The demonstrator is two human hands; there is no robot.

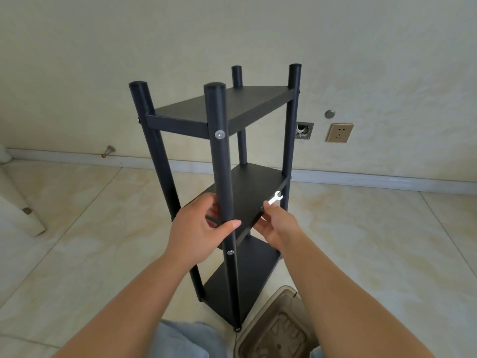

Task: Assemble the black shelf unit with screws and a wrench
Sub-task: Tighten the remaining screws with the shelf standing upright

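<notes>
Black shelf unit [227, 156] stands mid-frame on the floor [77, 241], looks near done: 3 shelves, 4 posts, 2 bright screw heads visible. Left hand [198, 228] grips the front post [222, 164]; right hand [276, 226] pinches 1 small wrench [275, 197] at the middle shelf [247, 200]. Prob tightening stage; next, seat wrench on a screw w/o slipping.

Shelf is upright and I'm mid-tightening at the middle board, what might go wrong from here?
The wrench is small and only pinched by the right hand, so it may slip off. The shelf unit looks tall and narrow, steadied only by the left hand on its front post, so it may tip.
</notes>
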